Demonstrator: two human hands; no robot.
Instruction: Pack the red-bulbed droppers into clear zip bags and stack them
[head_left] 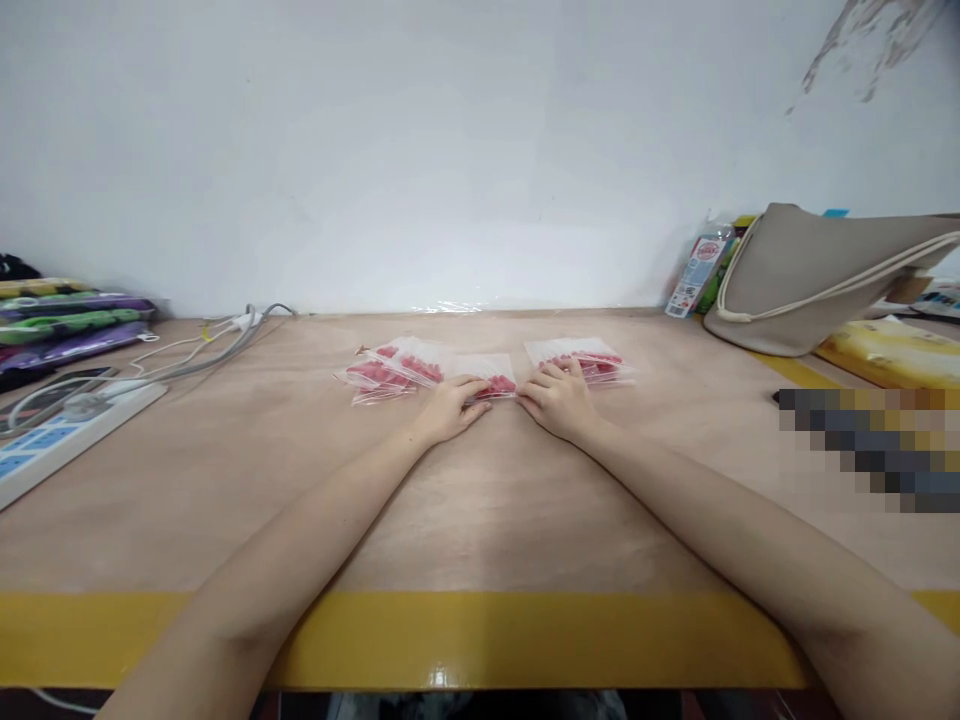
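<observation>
Small clear plastic bags of red pieces lie on the wooden table near the far wall. My left hand and my right hand both pinch the near edge of the middle bag, fingers closed on it. A pile of similar bags lies just left of my left hand. Another stack of bags sits behind my right hand, whose fingers partly cover it.
A white power strip with grey cables lies at the left, behind it a stack of coloured packets. At the right stand a beige bag, a small bottle and a yellow package. Yellow tape marks the near table edge.
</observation>
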